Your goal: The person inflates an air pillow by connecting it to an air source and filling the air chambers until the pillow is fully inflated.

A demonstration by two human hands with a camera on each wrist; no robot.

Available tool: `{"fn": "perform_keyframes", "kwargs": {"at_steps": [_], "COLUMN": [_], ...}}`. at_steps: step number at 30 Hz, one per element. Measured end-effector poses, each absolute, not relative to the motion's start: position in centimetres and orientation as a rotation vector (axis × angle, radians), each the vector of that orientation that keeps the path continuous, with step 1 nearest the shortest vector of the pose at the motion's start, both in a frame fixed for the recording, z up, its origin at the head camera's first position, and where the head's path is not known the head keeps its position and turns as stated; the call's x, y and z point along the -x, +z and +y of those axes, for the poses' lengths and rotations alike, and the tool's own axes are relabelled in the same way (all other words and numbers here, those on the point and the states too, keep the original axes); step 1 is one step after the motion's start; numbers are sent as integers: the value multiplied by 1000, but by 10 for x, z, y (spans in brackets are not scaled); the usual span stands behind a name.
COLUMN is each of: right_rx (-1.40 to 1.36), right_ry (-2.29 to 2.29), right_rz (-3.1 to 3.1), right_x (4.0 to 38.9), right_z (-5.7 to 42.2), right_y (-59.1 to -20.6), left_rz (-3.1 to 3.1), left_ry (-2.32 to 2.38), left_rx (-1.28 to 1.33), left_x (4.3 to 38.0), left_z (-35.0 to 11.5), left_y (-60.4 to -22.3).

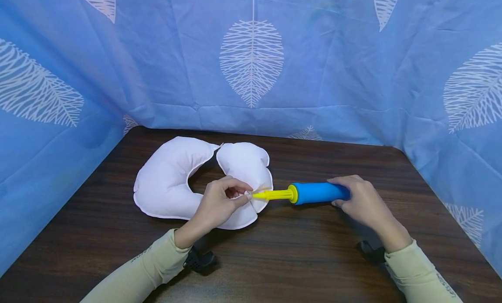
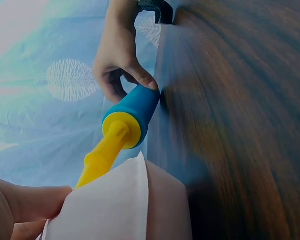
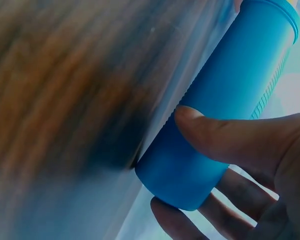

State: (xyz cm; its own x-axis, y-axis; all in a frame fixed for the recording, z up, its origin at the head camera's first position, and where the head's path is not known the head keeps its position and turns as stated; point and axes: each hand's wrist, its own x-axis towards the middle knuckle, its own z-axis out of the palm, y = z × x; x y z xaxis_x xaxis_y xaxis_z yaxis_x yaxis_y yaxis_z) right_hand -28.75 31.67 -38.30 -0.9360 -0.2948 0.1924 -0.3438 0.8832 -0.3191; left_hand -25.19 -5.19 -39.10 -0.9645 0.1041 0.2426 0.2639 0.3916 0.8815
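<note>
A white U-shaped inflatable neck pillow (image 1: 164, 185) lies puffed up on the table, its two ends almost meeting at the far side. My left hand (image 1: 219, 200) pinches the pillow's small valve at its right side, where the yellow nozzle (image 1: 274, 195) of a blue hand pump (image 1: 315, 193) meets it. How deep the nozzle tip sits is hidden by the fingers. My right hand (image 1: 362, 200) grips the far right end of the pump, thumb and fingers around the blue barrel (image 3: 215, 100). The pump lies roughly level, just over the tabletop.
The dark wood-grain table (image 1: 298, 259) is enclosed at the back and sides by a blue curtain (image 1: 333, 54) with white leaf prints. Black wrist cameras (image 1: 200, 260) sit under both sleeves, close to the tabletop.
</note>
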Motion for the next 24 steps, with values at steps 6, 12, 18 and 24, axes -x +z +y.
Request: {"fn": "perform_keyframes", "kwargs": {"at_steps": [6, 12, 18, 24], "right_rx": [-439, -320, -190, -84], "right_ry": [523, 523, 505, 502], "right_rz": [-2961, -2966, -2940, -2932], "right_x": [289, 295, 301, 305], "right_z": [327, 352, 385, 408], "right_y": [-382, -383, -387, -387], "left_rz": [-2491, -2491, -2500, -2503], "left_ry": [-1620, -1625, -1625, -1625], "left_rx": [339, 335, 324, 314], "left_x": [252, 252, 251, 251], "left_z": [-52, -51, -50, -50], "left_y": [-392, -392, -393, -394]}}
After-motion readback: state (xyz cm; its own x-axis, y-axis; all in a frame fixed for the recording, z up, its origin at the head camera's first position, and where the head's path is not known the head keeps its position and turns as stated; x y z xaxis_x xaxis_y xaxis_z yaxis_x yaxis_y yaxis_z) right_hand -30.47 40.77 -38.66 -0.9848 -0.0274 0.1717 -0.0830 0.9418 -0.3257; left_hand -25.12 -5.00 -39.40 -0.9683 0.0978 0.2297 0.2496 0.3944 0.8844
